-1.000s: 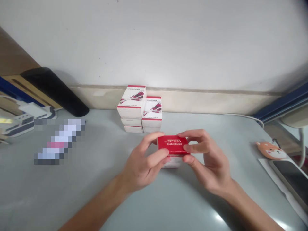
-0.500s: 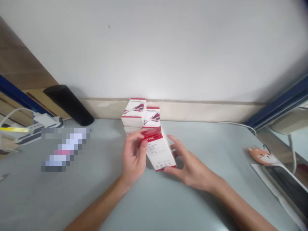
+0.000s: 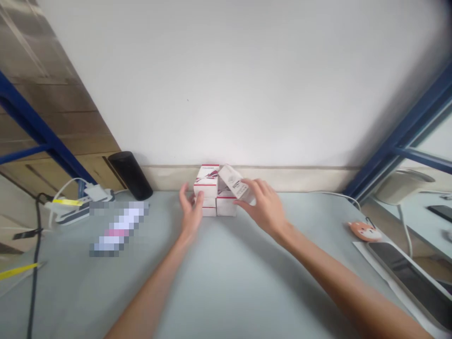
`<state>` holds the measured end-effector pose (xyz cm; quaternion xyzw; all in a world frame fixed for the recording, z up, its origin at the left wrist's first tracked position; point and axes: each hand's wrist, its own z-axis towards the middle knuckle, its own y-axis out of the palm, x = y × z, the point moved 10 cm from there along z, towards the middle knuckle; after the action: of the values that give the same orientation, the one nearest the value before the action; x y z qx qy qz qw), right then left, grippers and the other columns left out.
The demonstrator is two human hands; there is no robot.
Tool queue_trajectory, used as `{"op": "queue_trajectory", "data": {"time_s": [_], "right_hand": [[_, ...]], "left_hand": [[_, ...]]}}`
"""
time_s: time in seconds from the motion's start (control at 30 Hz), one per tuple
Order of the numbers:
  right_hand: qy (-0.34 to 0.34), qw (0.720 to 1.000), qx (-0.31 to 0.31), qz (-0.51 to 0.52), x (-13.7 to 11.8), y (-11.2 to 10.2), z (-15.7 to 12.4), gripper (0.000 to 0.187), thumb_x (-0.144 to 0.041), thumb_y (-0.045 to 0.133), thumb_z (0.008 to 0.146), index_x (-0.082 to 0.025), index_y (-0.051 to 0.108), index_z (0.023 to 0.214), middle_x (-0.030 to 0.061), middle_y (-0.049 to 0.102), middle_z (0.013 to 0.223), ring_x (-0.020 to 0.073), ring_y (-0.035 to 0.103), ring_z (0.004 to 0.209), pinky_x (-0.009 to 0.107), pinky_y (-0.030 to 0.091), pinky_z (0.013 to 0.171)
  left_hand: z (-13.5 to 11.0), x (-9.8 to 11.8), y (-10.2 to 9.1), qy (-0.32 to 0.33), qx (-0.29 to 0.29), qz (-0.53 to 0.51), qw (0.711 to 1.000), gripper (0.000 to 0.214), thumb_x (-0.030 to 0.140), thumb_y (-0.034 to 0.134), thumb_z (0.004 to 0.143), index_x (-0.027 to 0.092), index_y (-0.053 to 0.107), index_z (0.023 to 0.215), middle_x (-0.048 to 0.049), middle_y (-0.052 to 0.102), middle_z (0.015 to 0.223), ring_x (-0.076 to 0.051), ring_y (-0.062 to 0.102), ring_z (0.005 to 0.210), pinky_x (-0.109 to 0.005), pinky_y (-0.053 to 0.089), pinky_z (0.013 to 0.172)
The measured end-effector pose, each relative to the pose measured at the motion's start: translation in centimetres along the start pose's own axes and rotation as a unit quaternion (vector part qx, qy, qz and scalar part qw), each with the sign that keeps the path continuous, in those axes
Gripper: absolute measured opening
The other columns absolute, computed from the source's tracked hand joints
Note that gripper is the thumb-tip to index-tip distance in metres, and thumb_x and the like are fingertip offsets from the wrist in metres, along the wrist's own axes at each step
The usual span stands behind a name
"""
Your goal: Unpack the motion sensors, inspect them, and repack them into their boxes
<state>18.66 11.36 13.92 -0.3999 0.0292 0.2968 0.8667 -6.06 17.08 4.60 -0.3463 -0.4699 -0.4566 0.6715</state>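
Note:
My right hand (image 3: 263,200) grips a small white carton (image 3: 235,181), tilted, over the right side of a small stack by the wall. On the left of that stack lies a white box with red edges and a dark red design (image 3: 206,181), on top of other boxes. Lower on the right is another white box (image 3: 226,206), partly hidden by the held carton. My left hand (image 3: 190,212) is at the stack's left side, thumb and fingers apart, thumb near or touching the front of the boxes. It holds nothing I can make out.
A black cylinder (image 3: 130,175) leans near a power strip (image 3: 84,207) at the left. A pixelated patch (image 3: 118,230) covers something on the grey table (image 3: 215,287). At the right lie an orange animal-face item (image 3: 365,231) and a phone (image 3: 406,273). A white wall (image 3: 226,84) stands behind.
The carton has moved away from me, from in front of the stack to above its right side, now in my right hand alone. My left hand has let go of it and moved to the stack's left side.

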Motion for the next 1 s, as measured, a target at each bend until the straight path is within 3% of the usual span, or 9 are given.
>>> {"op": "queue_trajectory", "data": {"time_s": [0.1, 0.2, 0.3, 0.43, 0.57, 0.63, 0.77, 0.87, 1.0], "right_hand": [[-0.096, 0.994, -0.044, -0.026, -3.0, 2.8, 1.2, 0.037, -0.034, 0.065, 0.101, -0.026, 0.06, 0.136, 0.0124, 0.068, 0.131, 0.0304, 0.061, 0.122, 0.045, 0.049, 0.1], [-0.103, 0.994, -0.035, 0.0, -3.4, 4.1, 1.7, 0.028, -0.03, 0.056, 0.105, -0.024, 0.063, 0.132, 0.0108, 0.067, 0.136, 0.0289, 0.057, 0.131, 0.045, 0.045, 0.11], [-0.047, 0.994, -0.019, 0.092, -1.3, 5.0, 1.6, 0.036, -0.034, 0.056, 0.105, -0.024, 0.059, 0.139, 0.0123, 0.06, 0.147, 0.0261, 0.052, 0.14, 0.041, 0.043, 0.117], [0.095, 0.97, 0.038, 0.221, 3.4, 6.3, -0.7, 0.078, -0.057, 0.068, 0.094, -0.025, 0.039, 0.158, 0.0171, 0.026, 0.17, 0.0326, 0.032, 0.156, 0.05, 0.043, 0.12], [0.183, 0.894, -0.031, 0.408, 4.9, 9.3, -3.4, 0.092, -0.07, 0.06, 0.091, -0.027, 0.026, 0.166, 0.0159, 0.046, 0.16, 0.0332, 0.051, 0.143, 0.054, 0.05, 0.113], [0.188, 0.876, -0.035, 0.442, 4.9, 8.6, -4.2, 0.086, -0.071, 0.056, 0.094, -0.031, 0.03, 0.165, 0.0118, 0.054, 0.156, 0.0326, 0.054, 0.14, 0.053, 0.051, 0.111], [0.191, 0.893, -0.01, 0.409, 6.3, 4.5, -5.7, 0.07, -0.07, 0.046, 0.099, -0.031, 0.048, 0.158, 0.007, 0.06, 0.152, 0.0323, 0.057, 0.138, 0.05, 0.05, 0.113], [0.211, 0.904, -0.002, 0.372, 8.8, 1.9, -7.3, 0.07, -0.071, 0.044, 0.1, -0.029, 0.052, 0.155, 0.0082, 0.064, 0.148, 0.0331, 0.063, 0.13, 0.048, 0.053, 0.108], [0.243, 0.897, 0.021, 0.368, 12.7, 0.0, -9.2, 0.07, -0.07, 0.048, 0.098, -0.028, 0.053, 0.154, 0.0091, 0.069, 0.141, 0.0319, 0.069, 0.118, 0.047, 0.058, 0.097]], "left_hand": [[0.8, -1.1, 1.4, -0.009, -0.079, -0.037, 0.996, 0.074, 0.065, 0.058, 0.097, 0.025, 0.036, 0.155, -0.0154, 0.043, 0.164, -0.029, 0.048, 0.148, -0.04, 0.044, 0.119], [1.0, -1.4, 1.6, 0.019, -0.092, -0.036, 0.995, 0.067, 0.065, 0.058, 0.097, 0.02, 0.05, 0.146, -0.0144, 0.051, 0.16, -0.03, 0.046, 0.151, -0.039, 0.037, 0.125], [1.1, -1.6, 1.7, 0.037, -0.097, -0.034, 0.994, 0.061, 0.061, 0.057, 0.099, 0.018, 0.056, 0.142, -0.014, 0.056, 0.157, -0.03, 0.049, 0.149, -0.039, 0.037, 0.126], [1.2, -1.6, 1.5, 0.051, -0.098, -0.033, 0.993, 0.058, 0.059, 0.057, 0.099, 0.019, 0.059, 0.141, -0.0114, 0.058, 0.156, -0.03, 0.05, 0.148, -0.041, 0.037, 0.126], [0.7, -1.5, 2.2, 0.055, -0.128, -0.045, 0.989, 0.065, 0.062, 0.059, 0.097, 0.019, 0.058, 0.145, -0.0115, 0.062, 0.152, -0.031, 0.055, 0.144, -0.045, 0.04, 0.124], [-0.2, -1.3, 3.4, 0.057, -0.157, -0.056, 0.984, 0.074, 0.064, 0.062, 0.093, 0.017, 0.054, 0.15, -0.0128, 0.06, 0.153, -0.033, 0.055, 0.144, -0.047, 0.041, 0.124], [-3.2, -0.7, 7.3, 0.068, -0.241, -0.085, 0.964, 0.093, 0.066, 0.07, 0.087, 0.02, 0.039, 0.162, -0.0123, 0.046, 0.165, -0.034, 0.047, 0.151, -0.048, 0.039, 0.125], [-5.6, -0.2, 10.8, 0.078, -0.312, -0.105, 0.941, 0.1, 0.062, 0.073, 0.087, 0.024, 0.028, 0.167, -0.0111, 0.036, 0.17, -0.033, 0.041, 0.155, -0.048, 0.038, 0.126], [-7.9, 0.2, 15.1, 0.086, -0.395, -0.117, 0.907, 0.116, 0.051, 0.083, 0.081, 0.026, 0.013, 0.17, -0.0136, 0.032, 0.172, -0.034, 0.04, 0.155, -0.052, 0.036, 0.126]]}}
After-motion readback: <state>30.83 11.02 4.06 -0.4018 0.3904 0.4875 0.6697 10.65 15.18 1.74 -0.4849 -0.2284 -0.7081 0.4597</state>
